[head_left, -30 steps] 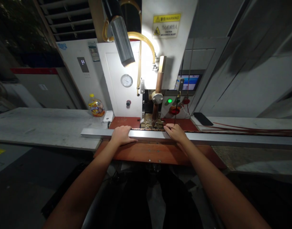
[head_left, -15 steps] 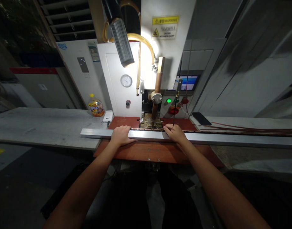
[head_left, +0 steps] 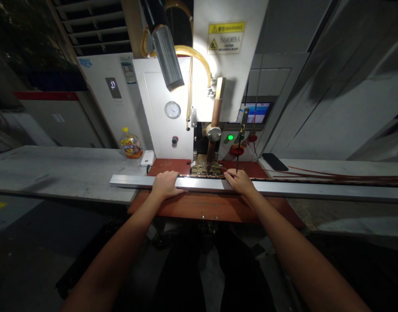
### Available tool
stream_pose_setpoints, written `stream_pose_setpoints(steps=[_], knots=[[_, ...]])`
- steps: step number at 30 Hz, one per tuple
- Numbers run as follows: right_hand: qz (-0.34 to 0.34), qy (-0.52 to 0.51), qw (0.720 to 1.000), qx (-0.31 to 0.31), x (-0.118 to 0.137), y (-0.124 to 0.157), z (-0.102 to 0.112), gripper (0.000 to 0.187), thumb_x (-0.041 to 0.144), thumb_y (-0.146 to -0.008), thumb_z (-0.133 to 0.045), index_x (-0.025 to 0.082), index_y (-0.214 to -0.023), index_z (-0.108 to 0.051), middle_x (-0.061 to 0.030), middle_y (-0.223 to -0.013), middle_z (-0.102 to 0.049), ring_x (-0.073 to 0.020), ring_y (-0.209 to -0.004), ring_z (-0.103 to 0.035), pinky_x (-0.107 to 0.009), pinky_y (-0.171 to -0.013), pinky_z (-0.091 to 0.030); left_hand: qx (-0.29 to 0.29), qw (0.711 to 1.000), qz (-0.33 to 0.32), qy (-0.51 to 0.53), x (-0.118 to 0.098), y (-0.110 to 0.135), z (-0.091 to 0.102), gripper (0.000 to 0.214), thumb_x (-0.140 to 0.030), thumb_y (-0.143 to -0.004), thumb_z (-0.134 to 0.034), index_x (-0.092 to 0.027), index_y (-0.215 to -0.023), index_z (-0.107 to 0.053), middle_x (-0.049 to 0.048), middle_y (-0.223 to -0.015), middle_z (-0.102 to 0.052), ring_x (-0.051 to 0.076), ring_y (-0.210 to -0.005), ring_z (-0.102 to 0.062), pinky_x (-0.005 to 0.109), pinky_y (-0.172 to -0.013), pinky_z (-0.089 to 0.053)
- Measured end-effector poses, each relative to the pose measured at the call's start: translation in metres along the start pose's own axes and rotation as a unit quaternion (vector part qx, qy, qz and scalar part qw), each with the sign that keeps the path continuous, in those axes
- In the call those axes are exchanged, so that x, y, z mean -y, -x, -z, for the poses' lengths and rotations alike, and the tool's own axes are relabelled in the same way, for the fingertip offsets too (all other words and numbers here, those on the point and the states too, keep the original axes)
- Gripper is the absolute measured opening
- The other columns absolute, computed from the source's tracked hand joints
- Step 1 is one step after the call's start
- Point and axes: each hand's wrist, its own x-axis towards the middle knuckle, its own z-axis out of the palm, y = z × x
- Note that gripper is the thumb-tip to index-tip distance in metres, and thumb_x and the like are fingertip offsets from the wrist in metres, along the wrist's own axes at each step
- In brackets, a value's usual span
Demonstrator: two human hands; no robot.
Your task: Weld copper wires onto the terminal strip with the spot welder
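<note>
A long flat metal bar lies across the red-brown work plate in front of a white machine. My left hand rests over the bar with fingers curled on its far edge, left of the machine's copper head. My right hand presses on the bar just right of the head, fingers bent and together. The bar's right end runs out of view. Thin copper-coloured strips lie along the bench behind the bar.
A grey bench stretches left, carrying an orange drink bottle and a small white box. A black phone lies right of the machine. Green and red buttons and a lit screen sit behind the head.
Hardly anything differs; both hands stay on the bar, and the view shifted very slightly.
</note>
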Motion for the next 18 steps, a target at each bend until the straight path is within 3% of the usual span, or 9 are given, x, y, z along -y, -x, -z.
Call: stream_pose_setpoints(steps=[9, 18], knots=[[0.006, -0.002, 1.000, -0.014, -0.007, 0.002, 0.000, 0.037, 0.039, -0.092, -0.041, 0.022, -0.062, -0.054, -0.0060, -0.067, -0.063, -0.0180, -0.065, -0.054, -0.030, -0.068, -0.034, 0.009, 1.000, 0.005, 0.009, -0.005, -0.002, 0.000, 0.072, -0.081, -0.071, -0.064, -0.023, -0.114, -0.062, 0.0129, -0.115, -0.069, 0.035, -0.109, -0.061, 0.043, -0.090, -0.044], [0.013, -0.006, 0.999, -0.044, -0.022, 0.007, 0.001, 0.037, 0.039, -0.093, -0.044, 0.022, -0.060, -0.052, -0.0059, -0.065, -0.063, -0.0182, -0.065, -0.055, -0.030, -0.065, -0.034, -0.027, 0.999, -0.017, -0.015, -0.015, -0.006, -0.004, 0.068, -0.079, -0.072, -0.066, -0.022, -0.107, -0.062, 0.0107, -0.107, -0.070, 0.032, -0.102, -0.063, 0.041, -0.082, -0.044]])
